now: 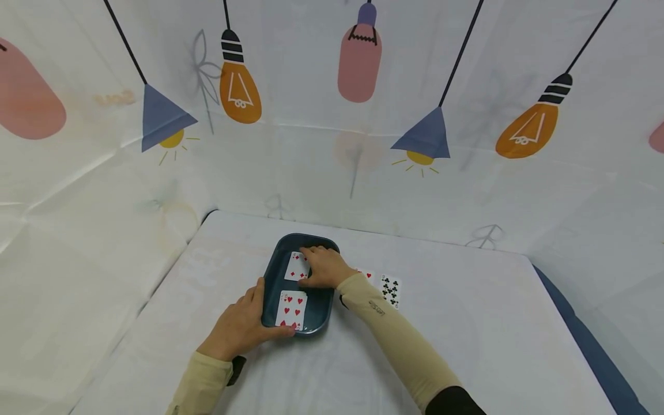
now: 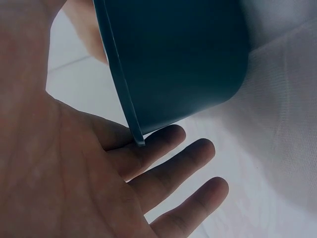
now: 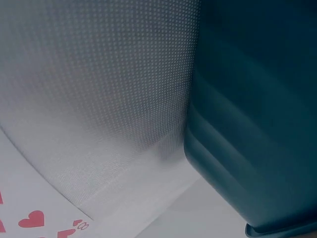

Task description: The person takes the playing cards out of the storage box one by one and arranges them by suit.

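A dark teal tray (image 1: 323, 314) stands on the white cloth. Inside it, nearer the person, lies a six of hearts playing card (image 1: 291, 309). Farther back in the tray is a diamonds card (image 1: 295, 266), partly covered by my right hand (image 1: 327, 268). That hand reaches over the tray's right rim and holds this card between thumb and fingers at its far and near edges. My left hand (image 1: 242, 323) rests against the tray's near left corner, thumb at the near rim. In the left wrist view its fingers (image 2: 171, 181) are spread loosely beside the tray wall.
Right of the tray, a clubs card (image 1: 390, 290) lies face up on the table. Beside it a hearts card (image 1: 369, 274) is partly hidden by the right forearm. A white sheet (image 1: 311, 155) printed with lamps hangs behind the table.
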Motion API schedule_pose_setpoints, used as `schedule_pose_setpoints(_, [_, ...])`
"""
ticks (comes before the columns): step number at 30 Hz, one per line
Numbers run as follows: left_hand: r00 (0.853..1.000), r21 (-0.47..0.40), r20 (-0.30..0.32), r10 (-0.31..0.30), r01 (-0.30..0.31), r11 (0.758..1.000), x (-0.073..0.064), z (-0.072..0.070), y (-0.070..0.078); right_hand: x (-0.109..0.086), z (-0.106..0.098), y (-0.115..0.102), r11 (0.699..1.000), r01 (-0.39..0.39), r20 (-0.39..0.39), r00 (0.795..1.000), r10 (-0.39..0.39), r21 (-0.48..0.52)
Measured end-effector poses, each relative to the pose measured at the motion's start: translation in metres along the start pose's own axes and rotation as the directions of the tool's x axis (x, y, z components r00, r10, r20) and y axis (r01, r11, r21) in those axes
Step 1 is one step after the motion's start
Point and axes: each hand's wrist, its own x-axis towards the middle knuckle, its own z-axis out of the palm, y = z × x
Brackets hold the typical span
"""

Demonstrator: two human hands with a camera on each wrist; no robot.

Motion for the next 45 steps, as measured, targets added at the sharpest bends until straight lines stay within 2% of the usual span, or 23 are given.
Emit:
schedule_pose_setpoints(11, [1.000,0.007,-0.009,0.007,-0.007,1.000,0.0005,0.0019,-0.0018,0.0042,0.0028,0.0009,0.999,-0.008,0.011,1.000,0.009,-0.043])
schedule_pose_setpoints(28, [1.000,0.003,0.002,-0.001,0.001,1.000,0.0003,-0.0003,-0.0001,0.0043,0.0000,0.0002,1.000,-0.030,0.013,0.999,0.030,0.005])
schedule_pose_setpoints(34, [1.000,0.008,-0.003,0.004,-0.004,1.000,0.0006,0.0001,-0.0003,0.0057,-0.0015,-0.0007,0.999,-0.035,0.030,0.999,0.035,-0.009])
schedule_pose_setpoints(45, [1.000,0.005,0.009,-0.022,0.022,1.000,0.0021,0.0014,0.0001,0.0086,-0.0012,0.0013,0.999,-0.035,0.037,0.999,0.035,0.010])
